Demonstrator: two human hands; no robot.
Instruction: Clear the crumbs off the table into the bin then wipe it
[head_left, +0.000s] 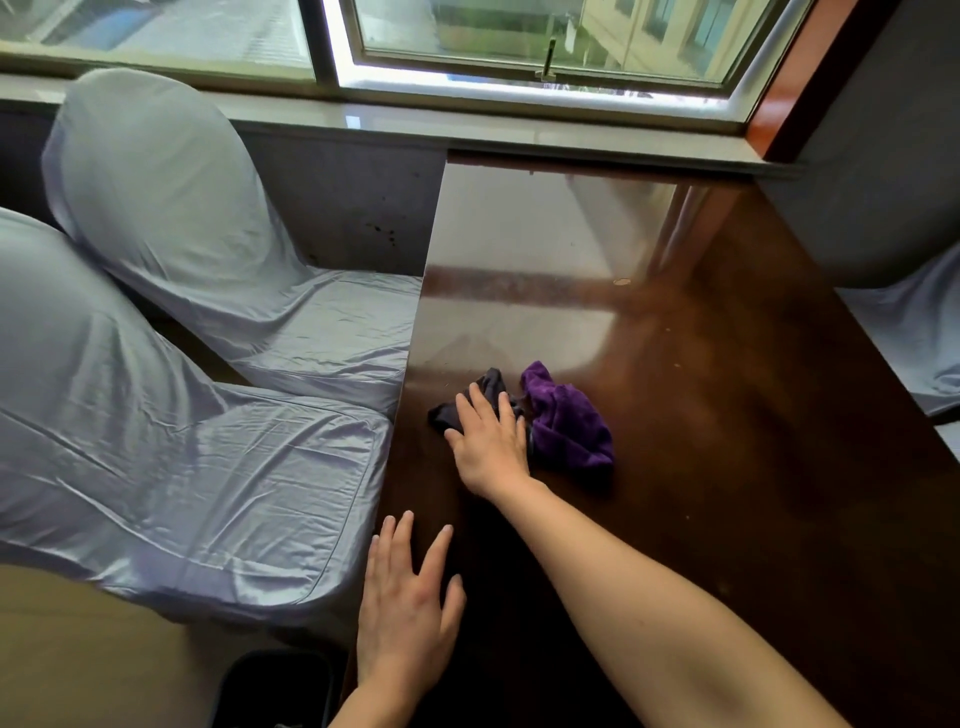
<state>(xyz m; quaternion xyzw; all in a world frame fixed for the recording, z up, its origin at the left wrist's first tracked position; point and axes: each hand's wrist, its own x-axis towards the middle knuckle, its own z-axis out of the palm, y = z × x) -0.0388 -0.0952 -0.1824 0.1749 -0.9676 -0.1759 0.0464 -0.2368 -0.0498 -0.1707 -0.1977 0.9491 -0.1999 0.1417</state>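
Observation:
A crumpled purple cloth (563, 423) lies on the dark glossy wooden table (727, 415), near its left edge. My right hand (488, 441) lies flat on the cloth's left part, fingers spread and pressing it down. My left hand (405, 597) rests open on the table's left edge, closer to me, holding nothing. A few small crumbs show on the table, one pale speck (622, 282) farther out toward the window. A dark bin (275, 686) stands on the floor below the table's near left edge, partly hidden by my left arm.
Two chairs in pale blue covers (208, 415) stand close along the table's left side. Another covered chair (914, 343) is at the right. The window sill (467, 130) runs along the table's far end.

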